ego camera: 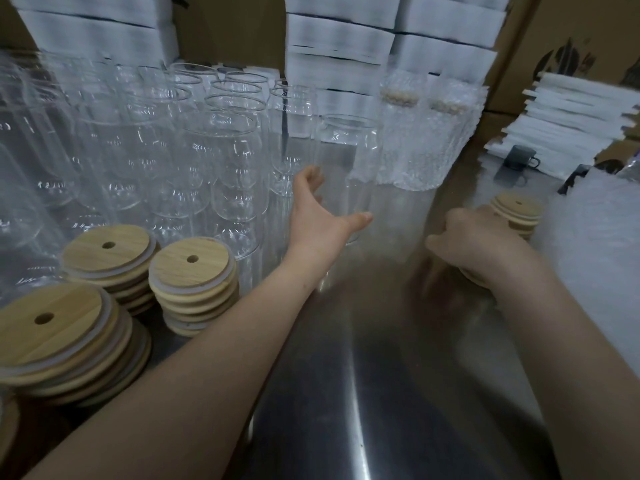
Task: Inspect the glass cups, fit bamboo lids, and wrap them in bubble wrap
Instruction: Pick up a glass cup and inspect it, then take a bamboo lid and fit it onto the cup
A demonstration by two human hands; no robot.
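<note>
Left hand (325, 211) reaches to centre of frame & grips a bare glass cup (348, 157), thumb on the near side, fingers curled round the far side. The cup stands upright on the steel worktop (346, 393), just left of two bubble-wrapped cups (426, 140) w/ lids on. Right hand (479, 244), centre right, is blurred w/ fingers curled. The tan rim of a bamboo lid (467, 274) shows under the palm, so it looks to be holding that lid. Just behind it is a short lid stack (517, 211). Upper left: a crowd of unwrapped cups (214, 150), upright, packed close. Lower left: three more lid stacks (104, 252), each top lid w/ a straw hole. White bubble wrap sheets (595, 258) at the right edge. White foam stacks (339, 32) & cardboard boxes (588, 26) along the top.
</note>
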